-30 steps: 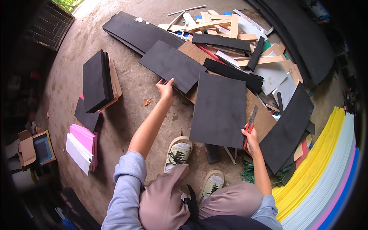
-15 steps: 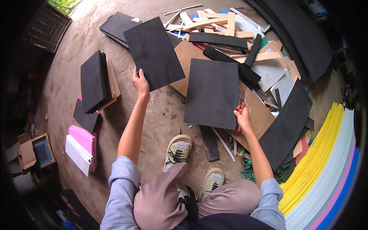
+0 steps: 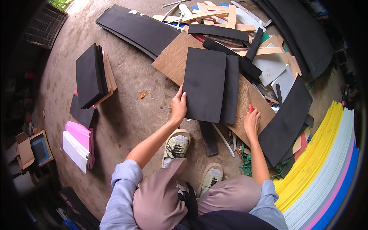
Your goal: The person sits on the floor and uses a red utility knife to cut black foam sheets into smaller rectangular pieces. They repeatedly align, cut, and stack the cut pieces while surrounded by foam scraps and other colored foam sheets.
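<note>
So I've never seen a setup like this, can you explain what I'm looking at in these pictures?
Sure. There's no machine here, just a person's two bare hands. The view comes from a fisheye camera worn on the head, looking down, so straight edges bend near the rim.

The left hand holds a black sheet by its edge, partly covering a second sheet. Beneath them is a brown board. The right hand grips a red tool; I can't make out its exact kind.

Around them on the floor are a black stack at the left, a scrap pile beyond the board, and yellow sheets at the right.
</note>
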`<state>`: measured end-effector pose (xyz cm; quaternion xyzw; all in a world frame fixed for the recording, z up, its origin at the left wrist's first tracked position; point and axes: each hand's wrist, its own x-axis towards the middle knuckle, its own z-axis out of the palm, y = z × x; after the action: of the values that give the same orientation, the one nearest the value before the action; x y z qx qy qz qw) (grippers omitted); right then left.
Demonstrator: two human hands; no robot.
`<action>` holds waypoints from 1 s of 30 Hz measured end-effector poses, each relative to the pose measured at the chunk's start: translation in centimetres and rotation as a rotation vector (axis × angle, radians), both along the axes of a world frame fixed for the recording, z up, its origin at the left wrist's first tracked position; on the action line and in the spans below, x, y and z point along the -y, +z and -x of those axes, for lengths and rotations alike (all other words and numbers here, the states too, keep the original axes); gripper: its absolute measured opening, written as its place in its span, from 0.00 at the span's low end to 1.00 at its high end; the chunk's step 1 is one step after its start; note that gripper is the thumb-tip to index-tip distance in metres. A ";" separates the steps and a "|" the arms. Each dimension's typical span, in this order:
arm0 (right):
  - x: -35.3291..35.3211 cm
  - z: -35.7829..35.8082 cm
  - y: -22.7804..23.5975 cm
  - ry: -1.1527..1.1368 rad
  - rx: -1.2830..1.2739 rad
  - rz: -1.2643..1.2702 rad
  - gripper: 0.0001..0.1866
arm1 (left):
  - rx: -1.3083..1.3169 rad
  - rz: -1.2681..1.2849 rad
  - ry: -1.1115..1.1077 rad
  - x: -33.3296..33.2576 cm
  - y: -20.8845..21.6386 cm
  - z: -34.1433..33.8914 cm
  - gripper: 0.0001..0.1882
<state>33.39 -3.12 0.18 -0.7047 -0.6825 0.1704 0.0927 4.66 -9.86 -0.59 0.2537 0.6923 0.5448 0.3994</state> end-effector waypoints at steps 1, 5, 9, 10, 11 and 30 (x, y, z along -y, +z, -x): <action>0.0 -0.2 -0.2 0.016 0.035 -0.020 0.20 | -0.018 0.026 -0.024 0.0 0.1 -0.3 0.20; -0.1 0.7 0.6 0.068 0.188 -0.063 0.21 | -0.081 0.052 0.004 0.6 0.0 -0.4 0.20; -1.9 2.2 0.4 0.189 -0.173 -0.111 0.22 | -0.381 0.062 -0.074 0.7 -0.8 0.0 0.21; -2.2 2.9 -0.1 0.200 -0.226 -0.086 0.23 | -0.492 0.091 -0.089 0.8 -1.1 0.2 0.22; -2.4 3.9 -0.5 0.210 -0.278 -0.065 0.24 | -0.603 0.115 -0.104 0.7 -1.3 0.3 0.22; -1.2 7.9 0.4 0.327 -0.153 -0.145 0.30 | -0.398 0.105 -0.178 1.9 -1.2 2.4 0.26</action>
<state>25.51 -1.88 0.63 -0.5609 -0.7893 0.1866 0.1659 2.25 -11.78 -1.80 0.3952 0.7597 0.4100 0.3139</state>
